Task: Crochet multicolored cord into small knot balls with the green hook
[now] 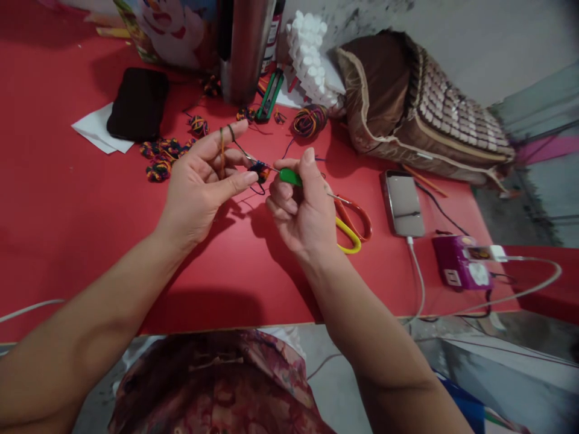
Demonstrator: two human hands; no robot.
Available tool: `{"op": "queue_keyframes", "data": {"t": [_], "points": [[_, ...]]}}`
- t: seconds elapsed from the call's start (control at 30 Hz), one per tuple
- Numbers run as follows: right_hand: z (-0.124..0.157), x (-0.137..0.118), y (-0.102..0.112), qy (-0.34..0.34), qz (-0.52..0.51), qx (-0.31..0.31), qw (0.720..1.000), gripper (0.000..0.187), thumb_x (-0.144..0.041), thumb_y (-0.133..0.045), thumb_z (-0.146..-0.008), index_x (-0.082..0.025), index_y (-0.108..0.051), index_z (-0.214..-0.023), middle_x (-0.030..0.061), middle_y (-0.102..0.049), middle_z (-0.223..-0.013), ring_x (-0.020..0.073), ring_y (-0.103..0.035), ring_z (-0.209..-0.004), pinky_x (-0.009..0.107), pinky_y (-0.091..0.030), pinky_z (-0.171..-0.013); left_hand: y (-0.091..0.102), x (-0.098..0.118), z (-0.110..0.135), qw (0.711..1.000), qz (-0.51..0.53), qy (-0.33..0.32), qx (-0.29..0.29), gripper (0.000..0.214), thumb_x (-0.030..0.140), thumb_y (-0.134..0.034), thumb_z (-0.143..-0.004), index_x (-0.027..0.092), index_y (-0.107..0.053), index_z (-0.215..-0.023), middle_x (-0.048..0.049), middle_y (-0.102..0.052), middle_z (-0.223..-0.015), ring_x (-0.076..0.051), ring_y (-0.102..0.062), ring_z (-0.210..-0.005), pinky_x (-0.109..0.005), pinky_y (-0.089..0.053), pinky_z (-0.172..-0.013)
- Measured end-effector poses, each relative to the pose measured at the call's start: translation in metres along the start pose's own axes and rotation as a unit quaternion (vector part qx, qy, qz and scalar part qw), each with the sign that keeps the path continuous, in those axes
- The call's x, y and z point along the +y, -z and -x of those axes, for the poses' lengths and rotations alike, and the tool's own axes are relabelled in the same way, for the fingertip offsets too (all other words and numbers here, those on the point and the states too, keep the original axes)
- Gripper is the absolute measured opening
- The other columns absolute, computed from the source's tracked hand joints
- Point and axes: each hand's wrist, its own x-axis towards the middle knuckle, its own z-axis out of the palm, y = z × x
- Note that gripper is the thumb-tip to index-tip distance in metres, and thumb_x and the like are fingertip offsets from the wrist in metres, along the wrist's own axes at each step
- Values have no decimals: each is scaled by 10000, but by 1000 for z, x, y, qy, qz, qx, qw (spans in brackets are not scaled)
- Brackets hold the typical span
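My right hand [304, 208] is closed around a crochet hook [289, 176] with a green grip. The hook's metal tip reaches left to a small dark multicoloured crochet piece [260, 171]. Thumb and fingers of my left hand [201, 172] pinch that piece at its left edge. Dark and orange yarn [222, 150] loops over the raised fingers of my left hand and runs down to the hook. Beyond my hands lies a ball of multicoloured yarn [309, 121]. Left of my left hand rest finished-looking crocheted pieces [165, 155] in the same colours.
Scissors [355, 224] with orange and yellow handles lie beside my right hand. A green box cutter [270, 95] and a steel flask [246, 51] stand behind. A black phone [138, 103] is left; a charging phone [402, 204], purple power adapter [460, 262] and brown bag [420, 108] are right.
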Motion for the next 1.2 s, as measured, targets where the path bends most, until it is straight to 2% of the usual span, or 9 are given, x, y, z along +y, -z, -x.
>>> {"op": "queue_keyframes", "data": {"t": [0.27,0.43,0.57,0.7,0.77,0.83,0.97,1.1,1.2], "points": [[1,6,1,18,9,-31,999,517,-783,-706,-1002,-275,-788,-952,-90,-490,-616,57,-273,-434,216,-274,-386,-5,8,1,999,9,26,35,589,34,-977,-749,302,-845,-1257,61,-808,-847,-128,-773,-822,-260,-639,-822],[5,7,-4,60,21,-19,998,495,-762,-704,-1020,-275,-789,-986,-92,-521,-630,58,-299,-435,225,-312,-400,-8,10,2,996,-30,62,60,624,89,-1011,-719,319,-839,-1273,62,-800,-811,-147,-762,-815,-273,-650,-800],[10,9,-6,131,117,20,984,452,-699,-700,-1055,-262,-787,-974,-66,-592,-664,81,-497,-511,238,-444,-492,-17,12,8,995,-34,52,77,550,96,-1016,-704,338,-851,-1169,74,-794,-785,-143,-750,-779,-268,-631,-755],[14,14,0,330,301,25,894,250,-455,-691,-1133,-263,-817,-1032,-5,-802,-892,142,-770,-821,302,-645,-790,-23,11,13,991,-42,86,90,617,125,-1040,-709,295,-796,-1249,56,-800,-805,-165,-772,-781,-318,-650,-787],[15,15,3,402,367,18,838,199,-386,-661,-1153,-274,-820,-1112,5,-840,-973,160,-806,-907,310,-660,-839,-23,12,13,989,-10,108,97,599,110,-1023,-713,301,-785,-1229,57,-805,-804,-168,-776,-782,-327,-650,-790],[16,16,6,429,382,18,818,209,-400,-650,-1156,-282,-822,-1173,15,-848,-1007,177,-814,-927,322,-668,-844,-21,14,12,985,33,146,85,562,106,-1027,-711,313,-792,-1178,61,-805,-798,-164,-771,-763,-325,-638,-767],[16,19,6,413,323,26,851,293,-494,-641,-1149,-284,-841,-1187,12,-792,-913,166,-745,-748,340,-656,-743,-17,23,6,976,82,196,40,584,123,-1085,-645,320,-819,-1127,65,-800,-799,-159,-773,-764,-305,-643,-749],[15,19,0,322,213,34,922,320,-577,-655,-1126,-330,-856,-1096,-47,-594,-664,126,-541,-510,294,-494,-507,-12,25,1,973,95,205,51,576,56,-1036,-659,277,-827,-1148,65,-775,-780,-125,-741,-709,-260,-649,-707],[18,12,-5,230,138,49,962,280,-565,-717,-1096,-352,-877,-1009,-49,-545,-634,131,-517,-538,314,-457,-545,-6,22,-1,976,77,201,35,633,25,-1025,-660,266,-802,-1201,62,-775,-792,-141,-779,-750,-277,-692,-769]]}}
